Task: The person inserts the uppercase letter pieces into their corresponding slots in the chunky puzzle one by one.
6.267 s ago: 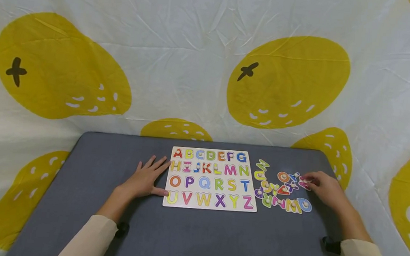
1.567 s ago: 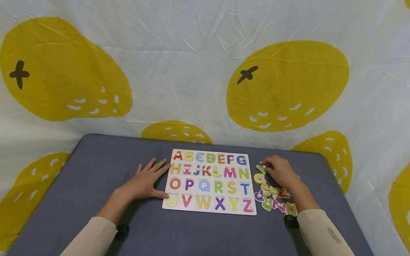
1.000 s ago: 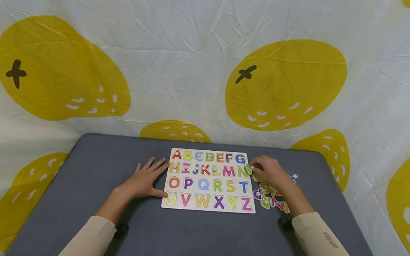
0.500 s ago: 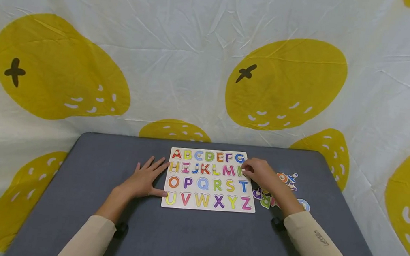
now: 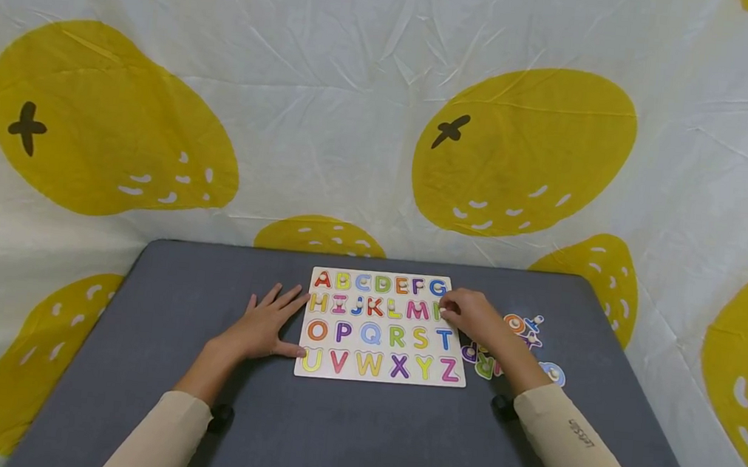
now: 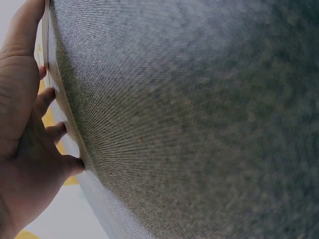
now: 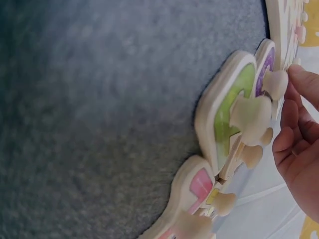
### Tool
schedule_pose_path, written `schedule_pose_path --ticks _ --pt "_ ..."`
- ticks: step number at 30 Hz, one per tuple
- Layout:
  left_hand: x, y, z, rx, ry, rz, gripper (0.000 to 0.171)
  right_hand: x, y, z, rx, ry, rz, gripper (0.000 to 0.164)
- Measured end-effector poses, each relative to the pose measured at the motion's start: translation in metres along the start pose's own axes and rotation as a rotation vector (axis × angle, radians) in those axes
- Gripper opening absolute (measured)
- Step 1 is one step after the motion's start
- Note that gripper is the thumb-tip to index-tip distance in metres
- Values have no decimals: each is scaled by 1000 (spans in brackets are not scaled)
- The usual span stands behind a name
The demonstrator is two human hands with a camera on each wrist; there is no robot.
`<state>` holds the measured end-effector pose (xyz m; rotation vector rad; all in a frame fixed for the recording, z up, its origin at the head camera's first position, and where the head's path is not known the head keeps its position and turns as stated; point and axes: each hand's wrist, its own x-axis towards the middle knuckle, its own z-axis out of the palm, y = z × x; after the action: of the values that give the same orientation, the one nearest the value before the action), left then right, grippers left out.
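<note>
A wooden alphabet puzzle board (image 5: 353, 319) lies on the table, printed with coloured letters in rows. My left hand (image 5: 265, 328) rests with spread fingers at the board's left edge, the thumb by the U. At the right end of the second row my right hand (image 5: 470, 314) pinches the small knob of the green N piece (image 5: 437, 311). The fingers cover most of that piece, so how flat it sits in its place cannot be seen. Below the right hand lie a green R piece (image 7: 237, 104) and a purple P piece (image 7: 266, 64), each with a knob.
Several loose letter pieces lie right of the board, partly under the right forearm, including an orange O piece (image 5: 514, 323) and a blue round piece (image 5: 553, 373). Beneath everything is a dark grey table (image 5: 356, 440). Behind it hangs a white cloth (image 5: 329, 133) with yellow fruit prints.
My right hand has carried the green N piece left from the pile's top to the board's N place. A pink piece no longer lies at the pile's right end. The left hand stays put.
</note>
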<state>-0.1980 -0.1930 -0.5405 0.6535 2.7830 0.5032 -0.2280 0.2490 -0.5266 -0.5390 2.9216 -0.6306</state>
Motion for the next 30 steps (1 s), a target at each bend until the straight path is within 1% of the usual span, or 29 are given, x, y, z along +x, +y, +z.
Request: schedule_pose_path --ticks 6,8,12,23,30 --pt "0 1 -1 3 -9 -1 116 -4 6 -4 14 18 -24 18" --pt "0 1 -1 3 -14 -3 116 -8 8 -8 24 29 -31 19" --pt "0 0 -1 -3 -17 -11 116 -19 15 -18 49 46 -12 20" --pt "0 0 -1 4 -15 -11 116 -47 42 -39 11 118 -21 21" --pt "0 -1 -1 7 -10 -10 117 -60 47 -49 -8 109 2 20"
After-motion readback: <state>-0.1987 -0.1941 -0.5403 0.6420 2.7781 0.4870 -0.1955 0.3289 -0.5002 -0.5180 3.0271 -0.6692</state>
